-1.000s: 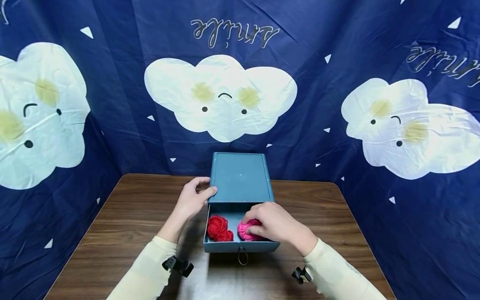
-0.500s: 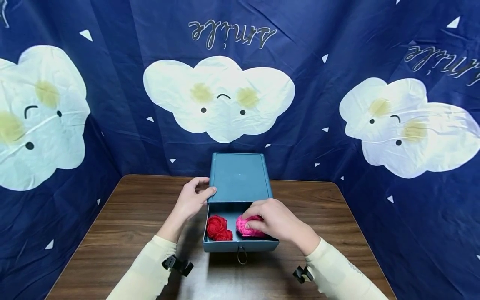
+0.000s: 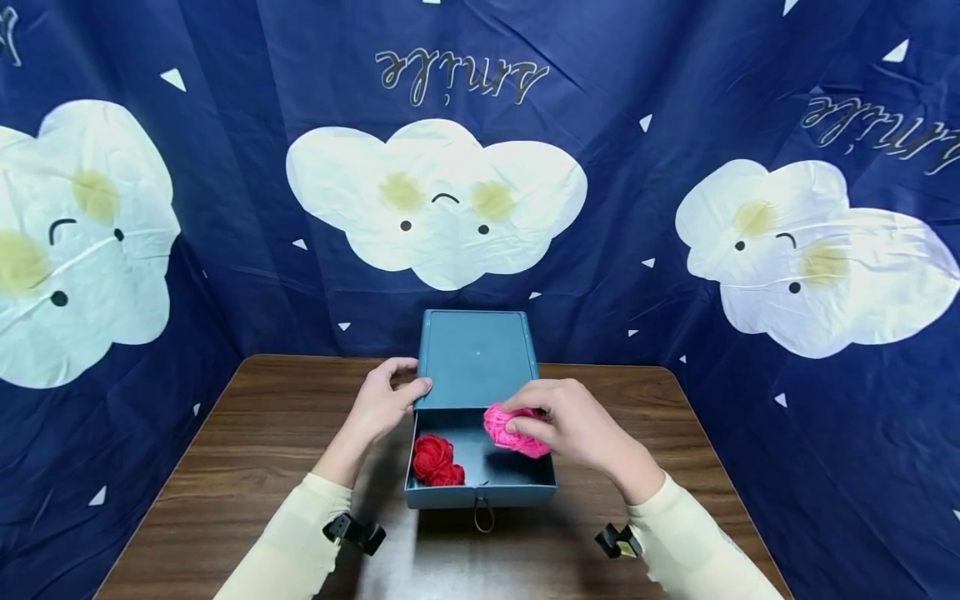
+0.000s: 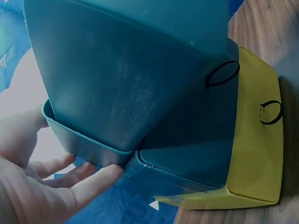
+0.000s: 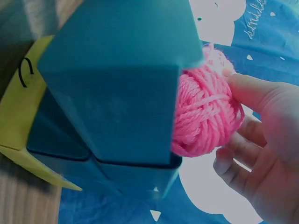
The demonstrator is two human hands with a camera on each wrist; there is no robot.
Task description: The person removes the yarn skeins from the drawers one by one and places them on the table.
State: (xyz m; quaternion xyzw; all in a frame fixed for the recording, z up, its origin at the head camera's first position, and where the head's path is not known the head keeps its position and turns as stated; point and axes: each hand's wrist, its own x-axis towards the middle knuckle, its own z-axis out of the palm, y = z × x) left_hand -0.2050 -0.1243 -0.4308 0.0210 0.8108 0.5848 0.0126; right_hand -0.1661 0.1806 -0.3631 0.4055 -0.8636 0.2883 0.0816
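Over the drawer's right rear part: pink yarn (image 5: 203, 114) hangs in the right hand (image 3: 577, 417), with a shadow on the drawer floor beneath it.
Right grip: thumb and fingers pinch the yarn, narrowed to its thickness; the bundle sits at the fingertips, well forward of the palm, its near end sticking out below the thumb.
Drawer wall: the yarn overlaps the right side of the drawer (image 3: 450, 497) from overhead; whether the two touch, I cannot tell.
Left grip: the left hand (image 3: 386, 400) is spread wide, thumb at the front left corner of the box (image 3: 480, 358), fingers against its left side.
Head view only: red yarn (image 3: 433, 458) lies in the drawer's front left corner, well apart from the pink; a cord loop (image 3: 485, 518) hangs from the drawer front.
Wrist views only: another blue drawer (image 4: 201, 130) sits beneath, then a yellow drawer (image 4: 252, 154) at the bottom, on the table (image 3: 262, 467).
Pink yarn's lie: longer than it is wide; from overhead its long axis slants, one end toward the box at rear left, the other toward the front right.
Right wrist view: the same bundle stands nearly upright, leaning slightly, its left edge hidden behind the blue plastic.
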